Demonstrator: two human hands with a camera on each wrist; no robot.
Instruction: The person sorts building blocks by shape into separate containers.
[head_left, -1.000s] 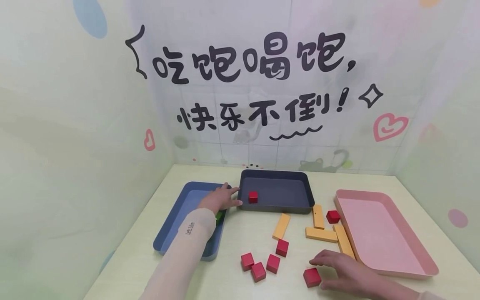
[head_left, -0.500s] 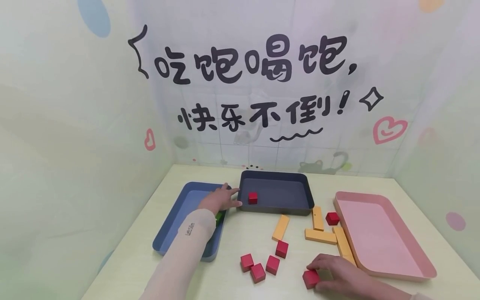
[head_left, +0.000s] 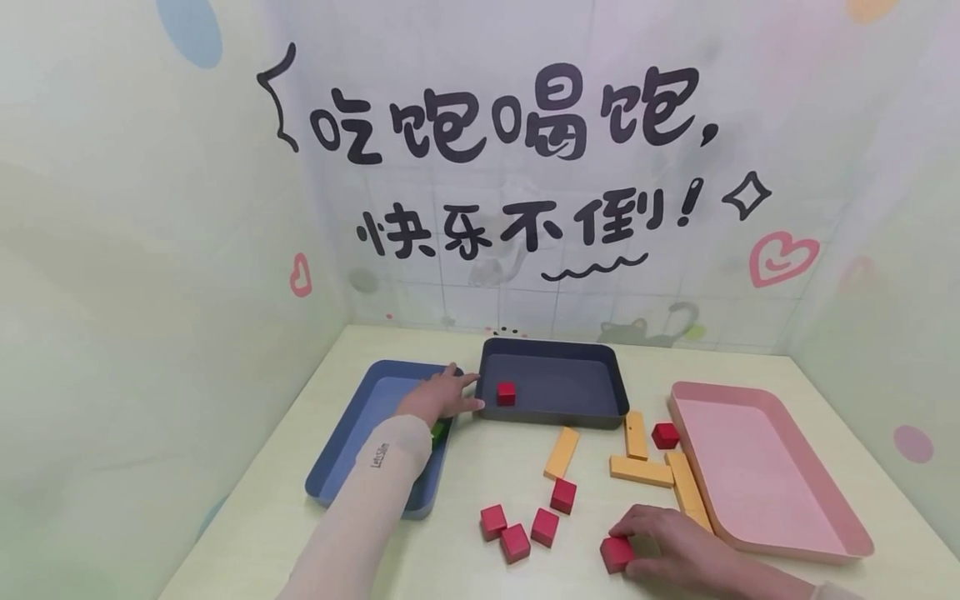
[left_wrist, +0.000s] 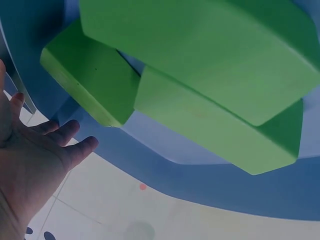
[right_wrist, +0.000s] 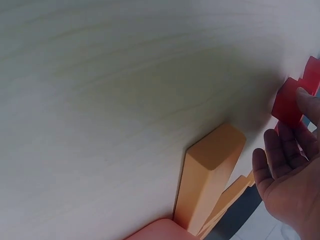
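My left hand (head_left: 441,397) reaches over the far right part of the blue tray (head_left: 337,425), fingers spread towards the dark tray (head_left: 558,417). In the left wrist view its fingers are straight and hold nothing, beside several green blocks (left_wrist: 215,115) lying in the blue tray. My right hand (head_left: 678,546) pinches a red cube (head_left: 617,554) between thumb and index finger, low over the front of the table. The right wrist view shows the thumb on that cube (right_wrist: 287,104) and the other fingers loosely bent.
Several red cubes (head_left: 515,543) lie left of the right hand. Yellow-orange blocks (head_left: 641,471) and one red cube (head_left: 665,435) lie near the pink tray (head_left: 772,467) on the right. Another red cube (head_left: 506,393) sits in the dark tray. Printed curtains (head_left: 480,317) enclose the table.
My right hand has closed its thumb and index finger on the red cube and shifted it slightly left. The left hand has stayed in place.
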